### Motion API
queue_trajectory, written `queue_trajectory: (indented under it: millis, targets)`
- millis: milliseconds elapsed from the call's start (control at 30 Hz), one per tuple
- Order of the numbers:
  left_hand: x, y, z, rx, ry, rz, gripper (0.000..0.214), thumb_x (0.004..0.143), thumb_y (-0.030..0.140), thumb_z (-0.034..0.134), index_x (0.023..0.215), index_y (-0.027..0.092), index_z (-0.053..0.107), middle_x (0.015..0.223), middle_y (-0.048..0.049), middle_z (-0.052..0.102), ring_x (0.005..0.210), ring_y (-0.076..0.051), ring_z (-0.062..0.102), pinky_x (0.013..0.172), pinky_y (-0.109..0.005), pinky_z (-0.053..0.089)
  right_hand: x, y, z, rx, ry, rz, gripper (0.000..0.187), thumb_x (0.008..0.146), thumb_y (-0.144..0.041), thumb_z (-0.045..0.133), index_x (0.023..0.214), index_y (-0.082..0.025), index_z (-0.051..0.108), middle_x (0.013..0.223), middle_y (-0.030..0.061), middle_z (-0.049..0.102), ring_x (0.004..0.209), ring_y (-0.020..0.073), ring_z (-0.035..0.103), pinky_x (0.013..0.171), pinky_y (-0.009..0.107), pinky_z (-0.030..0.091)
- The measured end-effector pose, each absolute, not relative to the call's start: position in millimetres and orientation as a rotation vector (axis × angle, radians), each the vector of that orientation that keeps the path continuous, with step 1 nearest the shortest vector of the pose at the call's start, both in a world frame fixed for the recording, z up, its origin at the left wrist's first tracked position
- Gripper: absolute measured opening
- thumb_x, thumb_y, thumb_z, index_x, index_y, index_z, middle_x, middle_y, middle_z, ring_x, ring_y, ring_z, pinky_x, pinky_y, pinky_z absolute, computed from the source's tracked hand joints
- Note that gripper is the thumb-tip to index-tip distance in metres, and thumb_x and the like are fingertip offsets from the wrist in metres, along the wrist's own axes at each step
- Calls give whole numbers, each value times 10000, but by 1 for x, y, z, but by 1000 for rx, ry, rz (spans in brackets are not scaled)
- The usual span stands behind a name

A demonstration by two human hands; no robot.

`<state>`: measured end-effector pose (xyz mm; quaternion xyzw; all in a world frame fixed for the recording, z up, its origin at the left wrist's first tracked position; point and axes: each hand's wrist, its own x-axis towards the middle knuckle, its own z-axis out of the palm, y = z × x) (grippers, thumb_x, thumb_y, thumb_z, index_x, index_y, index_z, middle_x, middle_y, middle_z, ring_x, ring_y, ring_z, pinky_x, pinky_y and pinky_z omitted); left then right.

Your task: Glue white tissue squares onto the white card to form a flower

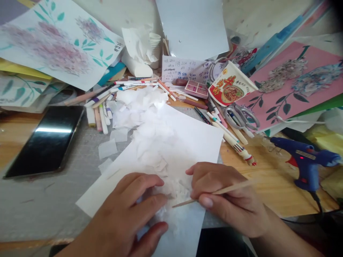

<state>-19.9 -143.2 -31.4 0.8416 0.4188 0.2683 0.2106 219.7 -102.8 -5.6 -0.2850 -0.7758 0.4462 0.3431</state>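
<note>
My right hand (230, 203) pinches a thin pointed wooden stick (234, 186) between thumb and fingers. The stick slants down to the left, its tip at a clump of crumpled white tissue (175, 189) on a sheet of white paper (199, 132). Just left of that clump is my left hand (125, 210), its fingers curved and apart with nothing seen in them; they partly hide the clump. More thin white tissue pieces (152, 142) cover the upper middle of the sheet. Beyond them lies a loose pile of tissue squares (139, 101).
At the left lies a black phone (48, 139). A blue glue gun (305, 160) with a lit red light stands at the right. Scissors (241, 117), several markers (103, 117) and an instant-noodle cup (232, 85) crowd the back. Flower pictures (104, 69) lean at both sides.
</note>
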Motion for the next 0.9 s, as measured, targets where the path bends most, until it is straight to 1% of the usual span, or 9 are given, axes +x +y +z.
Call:
queue_trajectory:
  millis: [100,267,400,667,733,800,867,900]
  targets:
    - [-20,-143,-32,2326,1157,746,211,843,212,580,1033,271,648,1139,-47,607,1002,-212,584,850,-313,530,224,-109,-10,-826,-1996,1093,123,915,-139,541,919,-221,632,724,10,629,719,162,607,854,381,522]
    - [-19,-144,-32,2345,1153,748,214,825,230,588,1018,293,656,1178,-39,598,990,-230,566,851,-366,524,223,-112,-17,-842,-2006,1031,145,909,-126,543,944,-211,656,733,26,640,706,168,609,826,392,534]
    - [-19,-144,-33,2326,1156,747,203,813,229,585,988,293,665,1161,-48,608,966,-239,556,804,-370,529,225,-112,-20,-891,-1964,1063,204,916,-110,527,975,-257,655,767,17,648,740,178,622,851,403,529]
    - [-18,-144,-31,2276,1149,766,179,808,234,571,946,298,665,1168,-35,611,996,-242,552,813,-361,521,230,-115,-25,-899,-1831,1080,183,953,-209,524,1000,-282,685,745,9,647,752,186,620,872,410,524]
    - [-20,-144,-31,2277,1138,768,205,809,229,569,975,309,660,1193,-26,602,1025,-241,547,826,-350,517,239,-116,-26,-948,-1746,988,201,970,-245,510,1062,-307,678,770,11,655,792,196,627,841,397,532]
    - [-22,-143,-32,2297,1121,778,261,821,236,570,1053,328,649,1228,-15,590,1050,-231,548,848,-332,511,250,-115,-26,-1027,-1777,769,236,964,-234,523,1133,-314,667,836,25,672,821,201,638,776,368,538]
    - [-23,-143,-34,2332,1107,777,336,841,256,571,1159,350,620,1266,-11,572,1078,-223,549,878,-319,502,260,-112,-27,-1088,-1999,473,294,935,-192,558,1191,-296,660,929,47,690,851,208,654,739,349,543]
    - [-23,-143,-35,2352,1108,767,363,850,268,571,1200,356,605,1278,-12,566,1090,-221,548,893,-318,497,265,-110,-28,-1110,-2140,339,319,926,-172,562,1209,-284,657,982,60,697,886,216,660,757,353,552]
